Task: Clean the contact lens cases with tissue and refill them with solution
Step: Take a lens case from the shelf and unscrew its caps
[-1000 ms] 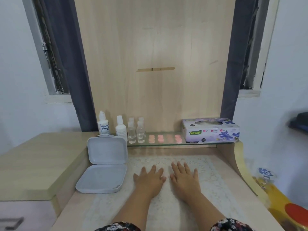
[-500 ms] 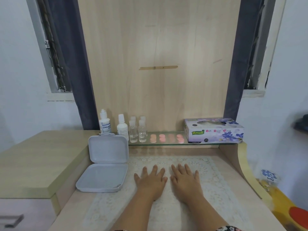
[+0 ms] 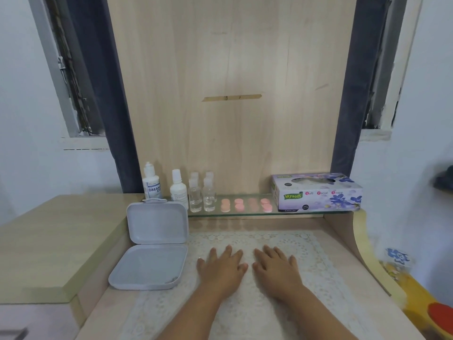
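Lens cases (image 3: pixel 246 205), pink and round, sit in a row on the glass shelf (image 3: pixel 306 213), well beyond the fingertips, between the clear bottles (image 3: pixel 202 195) and the tissue box (image 3: pixel 316 192). Both hands lie flat, palms down, fingers spread, holding nothing: the left hand (image 3: pixel 221 268) and right hand (image 3: pixel 274 268) rest side by side on the lace mat (image 3: pixel 318 253). Left of the left hand an open grey box (image 3: pixel 152 246) stands on the desk (image 3: pixel 348 261), its lid upright. Behind it are two white solution bottles (image 3: pixel 152 182).
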Demonstrator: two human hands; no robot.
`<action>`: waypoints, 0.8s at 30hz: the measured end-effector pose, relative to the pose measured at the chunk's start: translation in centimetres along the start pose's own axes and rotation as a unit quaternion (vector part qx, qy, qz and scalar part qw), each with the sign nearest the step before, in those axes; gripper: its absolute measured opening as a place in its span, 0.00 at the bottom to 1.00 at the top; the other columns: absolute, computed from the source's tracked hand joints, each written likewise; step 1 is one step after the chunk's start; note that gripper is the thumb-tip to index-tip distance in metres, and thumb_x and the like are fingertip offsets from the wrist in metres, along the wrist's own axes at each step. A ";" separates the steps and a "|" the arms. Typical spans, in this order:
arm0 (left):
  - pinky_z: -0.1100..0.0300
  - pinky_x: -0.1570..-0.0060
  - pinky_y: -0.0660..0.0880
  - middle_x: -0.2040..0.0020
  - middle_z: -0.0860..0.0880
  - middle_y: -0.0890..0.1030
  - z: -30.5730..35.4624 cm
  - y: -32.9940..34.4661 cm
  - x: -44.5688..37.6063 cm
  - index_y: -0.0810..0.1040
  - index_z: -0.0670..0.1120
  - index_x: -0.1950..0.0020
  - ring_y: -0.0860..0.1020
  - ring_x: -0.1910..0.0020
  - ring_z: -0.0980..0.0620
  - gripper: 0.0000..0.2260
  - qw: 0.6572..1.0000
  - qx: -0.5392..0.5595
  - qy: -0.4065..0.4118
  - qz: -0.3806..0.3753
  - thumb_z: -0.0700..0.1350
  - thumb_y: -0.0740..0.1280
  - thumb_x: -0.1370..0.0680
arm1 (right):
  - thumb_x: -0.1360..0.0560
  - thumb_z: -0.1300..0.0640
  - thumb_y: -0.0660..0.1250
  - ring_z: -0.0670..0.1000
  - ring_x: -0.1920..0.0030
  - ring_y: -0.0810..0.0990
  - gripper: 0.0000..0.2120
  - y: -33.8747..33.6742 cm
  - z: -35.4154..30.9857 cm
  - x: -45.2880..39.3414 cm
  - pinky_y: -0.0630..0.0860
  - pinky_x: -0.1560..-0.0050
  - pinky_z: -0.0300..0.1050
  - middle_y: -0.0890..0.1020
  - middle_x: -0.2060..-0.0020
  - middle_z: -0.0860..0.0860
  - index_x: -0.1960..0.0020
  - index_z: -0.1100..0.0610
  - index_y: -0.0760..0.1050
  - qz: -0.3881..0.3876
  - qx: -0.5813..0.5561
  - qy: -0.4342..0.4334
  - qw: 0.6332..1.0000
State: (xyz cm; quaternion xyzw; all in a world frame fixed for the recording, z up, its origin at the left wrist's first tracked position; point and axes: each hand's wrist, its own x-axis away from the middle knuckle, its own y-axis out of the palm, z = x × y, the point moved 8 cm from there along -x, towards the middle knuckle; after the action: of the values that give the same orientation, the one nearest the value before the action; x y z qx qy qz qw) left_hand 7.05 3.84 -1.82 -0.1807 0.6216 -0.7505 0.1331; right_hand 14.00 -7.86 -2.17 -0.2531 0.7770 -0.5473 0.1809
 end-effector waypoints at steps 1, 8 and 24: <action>0.40 0.29 0.52 0.21 0.54 0.55 0.0 -0.9 -0.1 0.56 0.59 0.24 0.54 0.24 0.44 0.22 1.000 0.015 0.005 0.020 0.60 0.48 0.18 | 0.19 0.47 0.49 0.52 0.22 0.50 0.24 -0.1 0.0 -0.1 0.45 0.26 0.61 0.54 0.22 0.48 0.23 0.45 0.57 -0.010 0.000 0.002 1.000; 0.51 0.62 0.73 0.64 0.48 0.77 -2.0 -10.5 -0.1 0.74 0.45 0.60 0.76 0.62 0.47 0.13 0.921 0.231 -0.002 0.312 0.47 0.57 0.19 | 0.22 0.55 0.58 0.50 0.44 0.77 0.15 -5.4 -1.7 -1.0 0.71 0.44 0.46 0.79 0.43 0.47 0.40 0.50 0.77 0.179 -0.051 -0.014 0.982; 0.56 0.59 0.67 0.49 0.43 0.80 -2.1 -12.0 -5.3 0.76 0.40 0.47 0.77 0.50 0.43 0.12 0.951 0.186 -0.048 0.241 0.48 0.60 0.20 | 0.33 0.60 0.66 0.51 0.64 0.80 0.07 -8.3 -4.8 -1.2 0.76 0.67 0.47 0.82 0.64 0.46 0.59 0.52 0.82 0.364 -0.093 -0.135 0.917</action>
State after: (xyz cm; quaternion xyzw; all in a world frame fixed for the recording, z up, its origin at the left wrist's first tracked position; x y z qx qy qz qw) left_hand 11.26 10.23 9.02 -0.0338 0.4889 -0.7889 0.3708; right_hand 13.95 -5.77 7.22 -0.0402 0.8311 -0.3293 0.4463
